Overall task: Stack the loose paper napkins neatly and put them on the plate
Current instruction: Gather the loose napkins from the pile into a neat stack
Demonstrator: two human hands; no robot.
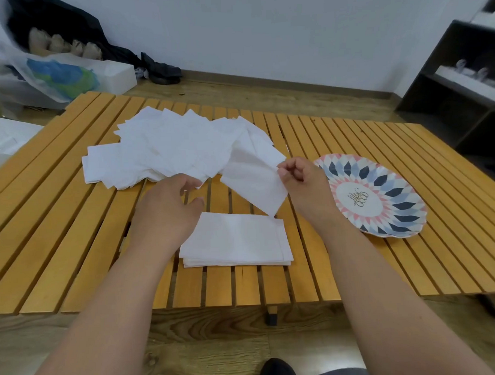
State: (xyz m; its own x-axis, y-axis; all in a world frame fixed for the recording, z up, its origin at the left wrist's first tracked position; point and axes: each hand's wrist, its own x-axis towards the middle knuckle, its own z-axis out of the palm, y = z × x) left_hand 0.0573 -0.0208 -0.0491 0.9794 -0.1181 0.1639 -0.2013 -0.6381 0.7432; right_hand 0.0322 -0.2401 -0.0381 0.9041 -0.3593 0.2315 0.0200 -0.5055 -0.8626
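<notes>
A: Just left of the plate (406,206), one napkin (254,175) is held above the slatted table (58,224). Its right edge is pinched between the thumb and curled fingers of the right hand (303,182).

B: Noted. And the left hand (168,210)?

A: Farther left of the plate. The fingers are loosely bent and the thumb is spread, with nothing gripped. The fingertips are at the near edge of the loose napkins (168,145); whether they touch cannot be told.

B: How are the loose napkins laid?

A: They are spread in an overlapping heap, well left of the plate and toward the table's far side.

B: Any squared pile?

A: A neat stack (237,238) is laid flat, left of the plate and nearer the person, under the held napkin. Its far left corner is covered by the left hand. The plate's patterned face is seen whole.
</notes>
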